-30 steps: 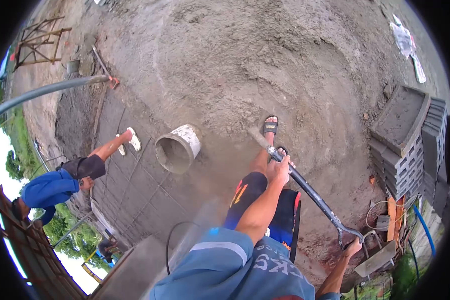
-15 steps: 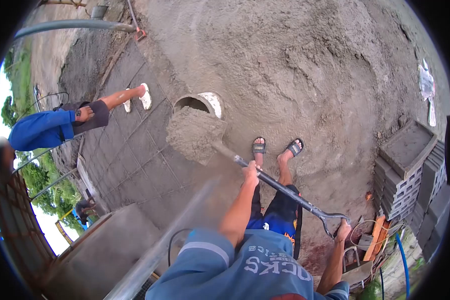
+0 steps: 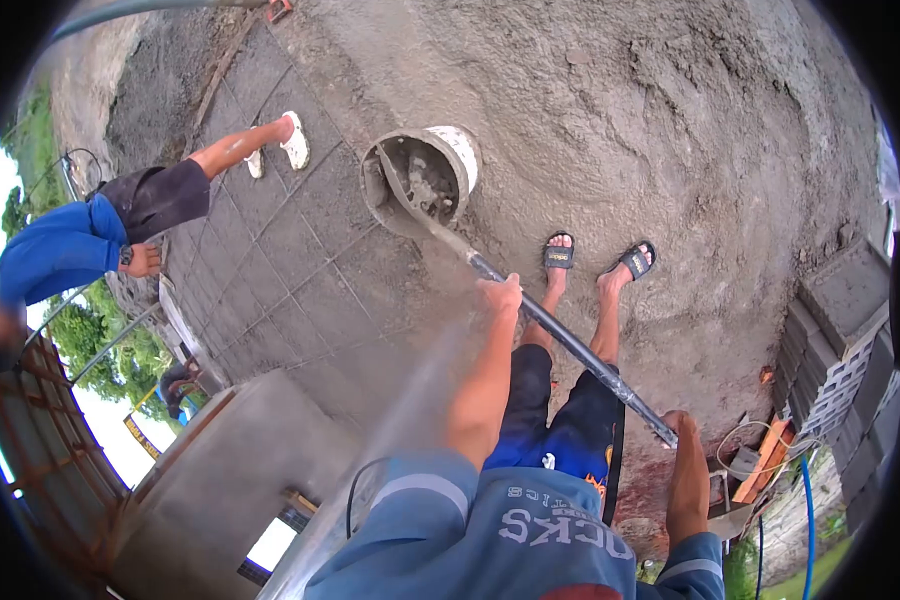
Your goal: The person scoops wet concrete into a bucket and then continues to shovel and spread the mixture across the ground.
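My left hand [image 3: 500,293] is closed round the middle of the shovel's black shaft [image 3: 560,338]. At the shaft's far end on the right, my right hand [image 3: 682,428] is wrapped round the handle end. The shovel's blade [image 3: 398,185] is tilted on its side in the mouth of a round bucket [image 3: 463,150]. Wet concrete [image 3: 430,182] shows inside the bucket beside the blade.
A person in blue [image 3: 60,245] stands at the left by a mesh grid [image 3: 270,240]. Wet concrete [image 3: 650,110] spreads ahead. Stacked hollow blocks [image 3: 838,370] stand at the right, near a blue hose [image 3: 808,520]. A low wall [image 3: 230,450] lies lower left.
The shovel blade, heaped with concrete before, has turned on its side and its load has dropped off into the bucket. The person at the left has lowered a hand.
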Tool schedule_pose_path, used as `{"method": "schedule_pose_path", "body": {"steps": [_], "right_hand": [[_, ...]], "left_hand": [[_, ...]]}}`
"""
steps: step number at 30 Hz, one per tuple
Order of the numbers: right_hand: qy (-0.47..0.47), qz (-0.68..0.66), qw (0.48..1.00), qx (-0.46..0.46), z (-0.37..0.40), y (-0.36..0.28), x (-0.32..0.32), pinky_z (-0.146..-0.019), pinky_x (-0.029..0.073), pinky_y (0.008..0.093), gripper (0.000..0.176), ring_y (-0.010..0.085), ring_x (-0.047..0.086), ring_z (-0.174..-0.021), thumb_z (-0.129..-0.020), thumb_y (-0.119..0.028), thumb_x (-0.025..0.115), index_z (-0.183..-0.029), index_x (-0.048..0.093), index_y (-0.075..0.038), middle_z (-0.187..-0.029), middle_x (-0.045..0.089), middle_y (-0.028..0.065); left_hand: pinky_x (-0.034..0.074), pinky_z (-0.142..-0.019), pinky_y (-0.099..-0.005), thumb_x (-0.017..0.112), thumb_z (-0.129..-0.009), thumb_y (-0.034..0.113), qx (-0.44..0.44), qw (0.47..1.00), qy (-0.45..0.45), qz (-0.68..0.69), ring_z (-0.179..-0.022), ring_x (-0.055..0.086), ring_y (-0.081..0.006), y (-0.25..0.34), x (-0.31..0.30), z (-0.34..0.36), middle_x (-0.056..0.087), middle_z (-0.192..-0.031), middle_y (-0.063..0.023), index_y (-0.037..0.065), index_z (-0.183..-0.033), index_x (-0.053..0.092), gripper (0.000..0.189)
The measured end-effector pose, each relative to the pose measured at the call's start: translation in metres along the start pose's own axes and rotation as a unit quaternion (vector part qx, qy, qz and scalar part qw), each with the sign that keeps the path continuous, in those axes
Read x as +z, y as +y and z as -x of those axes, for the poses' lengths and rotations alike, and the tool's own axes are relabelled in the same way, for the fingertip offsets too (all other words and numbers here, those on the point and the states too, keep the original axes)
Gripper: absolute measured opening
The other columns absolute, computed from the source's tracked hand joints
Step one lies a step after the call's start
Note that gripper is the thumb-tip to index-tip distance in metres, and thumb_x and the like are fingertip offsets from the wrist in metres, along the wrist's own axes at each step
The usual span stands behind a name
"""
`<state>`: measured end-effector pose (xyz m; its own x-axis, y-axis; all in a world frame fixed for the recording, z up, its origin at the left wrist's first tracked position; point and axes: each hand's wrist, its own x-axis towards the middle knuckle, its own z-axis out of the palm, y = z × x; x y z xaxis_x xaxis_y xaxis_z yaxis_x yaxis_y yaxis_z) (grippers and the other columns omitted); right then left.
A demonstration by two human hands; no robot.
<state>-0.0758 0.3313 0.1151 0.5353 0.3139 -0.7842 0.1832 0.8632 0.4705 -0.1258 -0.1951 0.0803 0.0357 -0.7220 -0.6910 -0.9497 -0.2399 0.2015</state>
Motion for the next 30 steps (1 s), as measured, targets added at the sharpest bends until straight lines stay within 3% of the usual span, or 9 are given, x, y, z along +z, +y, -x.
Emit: {"method": "schedule_pose_path", "body": {"steps": [7, 11, 14, 18, 20, 23, 25, 28, 30], "right_hand": [[0.003, 0.138, 0.988, -0.074, -0.093, 0.082, -0.004, -0.068, 0.050, 0.0382, 0.033, 0.0236, 0.065, -0.075, -0.077, -0.031, 0.056, -0.090, 0.070, -0.004, -0.084, 0.069, 0.0126], [0.099, 0.220, 0.958, -0.156, 0.018, 0.057, -0.003, -0.072, 0.050, 0.0395, 0.034, 0.0253, 0.066, -0.081, -0.075, -0.031, 0.055, -0.089, 0.071, -0.005, -0.089, 0.069, 0.0138], [0.062, 0.091, 0.994, -0.012, 0.055, 0.046, 0.011, -0.073, 0.050, 0.0397, 0.034, 0.0258, 0.066, -0.083, -0.074, -0.032, 0.055, -0.090, 0.071, -0.006, -0.091, 0.069, 0.0139], [0.336, 0.194, 0.905, -0.172, 0.009, 0.079, 0.031, -0.053, 0.047, 0.0368, 0.019, 0.0211, 0.062, -0.057, -0.073, -0.019, 0.066, -0.075, 0.068, 0.000, -0.069, 0.066, 0.0118], [0.359, -0.160, 0.907, -0.152, 0.086, 0.078, 0.066, -0.050, 0.045, 0.0364, 0.019, 0.0197, 0.058, -0.053, -0.072, -0.019, 0.069, -0.072, 0.067, -0.001, -0.064, 0.062, 0.0100], [0.384, -0.480, 0.757, -0.219, 0.061, 0.123, 0.088, -0.040, 0.039, 0.0328, 0.018, 0.0174, 0.051, -0.044, -0.074, -0.016, 0.070, -0.066, 0.061, -0.003, -0.056, 0.055, 0.0056], [0.234, -0.685, 0.643, -0.249, 0.101, 0.149, 0.102, -0.039, 0.040, 0.0312, 0.015, 0.0175, 0.049, -0.043, -0.078, -0.018, 0.065, -0.069, 0.057, -0.008, -0.054, 0.050, 0.0025], [0.264, -0.760, 0.515, -0.295, 0.163, 0.196, 0.095, -0.038, 0.039, 0.0295, 0.017, 0.0164, 0.046, -0.040, -0.082, -0.023, 0.059, -0.072, 0.052, -0.012, -0.052, 0.045, 0.0009], [0.406, -0.728, 0.391, -0.389, 0.188, 0.240, 0.076, -0.039, 0.037, 0.0262, 0.014, 0.0123, 0.045, -0.042, -0.083, -0.016, 0.059, -0.073, 0.050, -0.010, -0.055, 0.045, 0.0002]], "left_hand": [[0.041, -0.092, -0.0423, 0.065, -0.075, 0.017, 0.009, 0.999, -0.003, 0.047, -0.109, 0.052, -0.0408, 0.004, -0.042, 0.059, 0.045, -0.116, -0.0354, -0.017, -0.122, 0.025, 0.071], [0.043, -0.088, -0.0417, 0.062, -0.075, 0.019, 0.050, 0.996, 0.008, 0.077, -0.102, 0.056, -0.0386, 0.002, -0.031, 0.070, 0.051, -0.111, -0.0329, -0.016, -0.119, 0.032, 0.064], [0.048, -0.080, -0.0391, 0.061, -0.078, 0.024, 0.032, 0.999, -0.037, -0.004, -0.091, 0.062, -0.0327, 0.010, -0.015, 0.065, 0.061, -0.096, -0.0250, -0.014, -0.112, 0.041, 0.055], [0.048, -0.075, -0.0372, 0.061, -0.079, 0.025, 0.039, 0.997, -0.066, 0.016, -0.086, 0.062, -0.0287, -0.014, 0.021, 0.047, 0.062, -0.093, -0.0224, -0.011, -0.106, 0.047, 0.047], [0.048, -0.074, -0.0347, 0.060, -0.080, 0.024, 0.061, 0.987, -0.134, 0.059, -0.082, 0.061, -0.0253, 0.006, 0.002, 0.086, 0.063, -0.092, -0.0201, -0.010, -0.108, 0.047, 0.046], [0.047, -0.073, -0.0308, 0.058, -0.082, 0.020, 0.131, 0.946, -0.224, 0.193, -0.078, 0.059, -0.0190, 0.046, -0.023, 0.158, 0.062, -0.092, -0.0142, -0.009, -0.113, 0.045, 0.044], [0.046, -0.068, -0.0302, 0.059, -0.082, 0.019, 0.176, 0.923, -0.253, 0.231, -0.075, 0.057, -0.0157, 0.058, -0.001, 0.200, 0.061, -0.086, -0.0078, -0.004, -0.102, 0.050, 0.032], [0.045, -0.064, -0.0293, 0.061, -0.082, 0.023, 0.149, 0.902, -0.350, 0.203, -0.072, 0.056, -0.0141, 0.102, 0.010, 0.284, 0.058, -0.080, -0.0036, 0.002, -0.094, 0.055, 0.025], [0.045, -0.063, -0.0290, 0.063, -0.081, 0.027, 0.175, 0.835, -0.449, 0.266, -0.071, 0.056, -0.0134, 0.109, 0.064, 0.309, 0.058, -0.080, -0.0028, 0.006, -0.091, 0.056, 0.025]]}}
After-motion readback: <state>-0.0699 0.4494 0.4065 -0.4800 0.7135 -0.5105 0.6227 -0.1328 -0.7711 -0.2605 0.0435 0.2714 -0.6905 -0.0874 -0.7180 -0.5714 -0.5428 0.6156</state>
